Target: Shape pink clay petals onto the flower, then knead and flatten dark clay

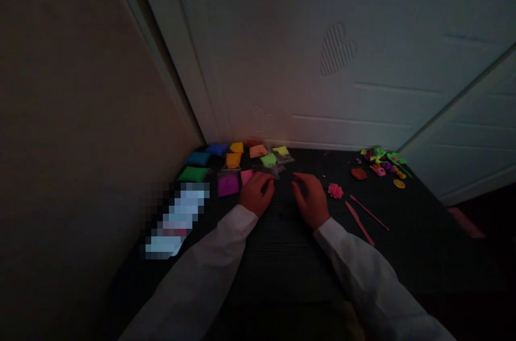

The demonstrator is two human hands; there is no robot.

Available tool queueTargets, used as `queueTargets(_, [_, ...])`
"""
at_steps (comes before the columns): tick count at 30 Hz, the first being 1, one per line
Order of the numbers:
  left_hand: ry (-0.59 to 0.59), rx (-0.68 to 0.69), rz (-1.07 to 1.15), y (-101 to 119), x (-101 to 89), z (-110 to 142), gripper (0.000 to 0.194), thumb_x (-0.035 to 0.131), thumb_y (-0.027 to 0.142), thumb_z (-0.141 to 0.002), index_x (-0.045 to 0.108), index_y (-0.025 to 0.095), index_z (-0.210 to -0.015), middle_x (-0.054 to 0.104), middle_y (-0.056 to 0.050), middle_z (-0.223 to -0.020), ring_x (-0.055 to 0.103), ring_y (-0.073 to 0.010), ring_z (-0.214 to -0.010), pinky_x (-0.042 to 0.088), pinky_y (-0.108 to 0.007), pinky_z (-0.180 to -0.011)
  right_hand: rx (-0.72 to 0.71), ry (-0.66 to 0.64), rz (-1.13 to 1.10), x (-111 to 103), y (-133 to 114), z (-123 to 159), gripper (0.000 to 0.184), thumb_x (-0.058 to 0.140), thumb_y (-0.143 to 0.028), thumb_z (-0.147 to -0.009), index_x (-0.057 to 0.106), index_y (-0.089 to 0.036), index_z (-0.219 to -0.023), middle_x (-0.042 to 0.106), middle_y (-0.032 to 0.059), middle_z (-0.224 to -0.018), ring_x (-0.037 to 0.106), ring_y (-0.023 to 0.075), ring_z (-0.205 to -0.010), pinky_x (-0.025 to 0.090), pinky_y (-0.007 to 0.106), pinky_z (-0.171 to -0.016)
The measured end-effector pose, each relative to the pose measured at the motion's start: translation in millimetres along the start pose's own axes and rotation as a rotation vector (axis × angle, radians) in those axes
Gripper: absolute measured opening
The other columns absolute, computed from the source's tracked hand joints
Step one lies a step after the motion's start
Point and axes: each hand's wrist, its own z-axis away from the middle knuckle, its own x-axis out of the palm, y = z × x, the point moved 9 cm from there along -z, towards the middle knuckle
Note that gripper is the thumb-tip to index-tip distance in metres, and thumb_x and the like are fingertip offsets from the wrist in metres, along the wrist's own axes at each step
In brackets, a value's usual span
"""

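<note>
My left hand (257, 194) rests on the dark table, thumb and index finger curled into a ring with their tips almost together. Whatever lies between those tips is too dim to make out. A pink clay packet (246, 176) is partly hidden behind this hand, and a clear plastic bag (276, 170) lies just past its fingertips. Across a small gap, my right hand (311, 199) has bent fingers, its thumb and index finger apart with nothing between them. Right of it sit a cluster of small pink clay bits (335, 190), a pink clay knife (358, 222) and a thin pink stick tool (368, 212).
Coloured clay packets, including purple (228, 184), green (194, 174) and orange (233, 160), lie at the back left. A blurred-out phone (179, 220) is at left. Small clay figures (379, 158) and a reddish-brown lump (358, 173) sit back right. A white panel (282, 62) rises behind.
</note>
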Motion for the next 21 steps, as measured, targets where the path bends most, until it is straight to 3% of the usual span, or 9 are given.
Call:
queueTargets(4, [0.058, -0.039, 0.018, -8, -3.9, 0, 0.017, 0.046, 0.028, -0.081, 0.055, 0.014, -0.084, 0.056, -0.003, -0.082, 0.053, -0.0133, -0.077, 0.044, -0.032, -0.071, -0.022, -0.035, 0.085, 9, -8, -8, 0.032, 0.029, -0.027, -0.086, 0.050, -0.016, -0.108, 0.053, 0.0100, -0.107, 0.044, 0.0201, -0.104, 0.031, 0.037, -0.090])
queueTargets(10, [0.271, -0.233, 0.104, -44, -29.3, 5, 0.022, 0.045, 0.030, -0.082, 0.053, 0.013, -0.094, 0.056, -0.004, -0.090, 0.055, -0.0129, -0.077, 0.047, -0.032, -0.067, -0.132, -0.184, 0.183, 40, -39, -3, 0.046, 0.033, -0.035, -0.085, 0.035, -0.012, -0.125, 0.031, 0.0102, -0.134, 0.016, 0.0228, -0.126, 0.005, 0.046, -0.102])
queueTargets(14, [0.385, -0.358, 0.201, -64, -39.1, 9, 0.022, 0.046, 0.029, -0.081, 0.053, 0.013, -0.095, 0.056, -0.005, -0.092, 0.055, -0.0136, -0.079, 0.047, -0.033, -0.069, -0.208, -0.313, 0.215, 42, -55, 35, 0.053, 0.031, -0.043, -0.084, 0.033, -0.012, -0.127, 0.030, 0.0098, -0.135, 0.020, 0.0216, -0.126, 0.012, 0.043, -0.103])
queueTargets(17, [0.450, -0.462, 0.283, -80, -39.5, 11, 0.023, 0.047, 0.029, -0.081, 0.052, 0.013, -0.097, 0.056, -0.005, -0.094, 0.055, -0.0141, -0.080, 0.047, -0.033, -0.069, -0.250, -0.386, 0.230, 36, -64, 62, 0.052, 0.028, -0.046, -0.084, 0.032, -0.018, -0.128, 0.033, 0.0046, -0.134, 0.024, 0.0179, -0.124, 0.014, 0.040, -0.103])
queueTargets(21, [0.519, -0.587, 0.391, -97, -38.1, 15, 0.025, 0.047, 0.029, -0.081, 0.051, 0.012, -0.100, 0.055, -0.005, -0.095, 0.055, -0.0143, -0.080, 0.048, -0.033, -0.068, -0.213, -0.383, 0.260, 42, -57, 48, 0.053, 0.025, -0.046, -0.085, 0.029, -0.018, -0.129, 0.028, 0.0050, -0.136, 0.018, 0.0198, -0.126, 0.007, 0.045, -0.103])
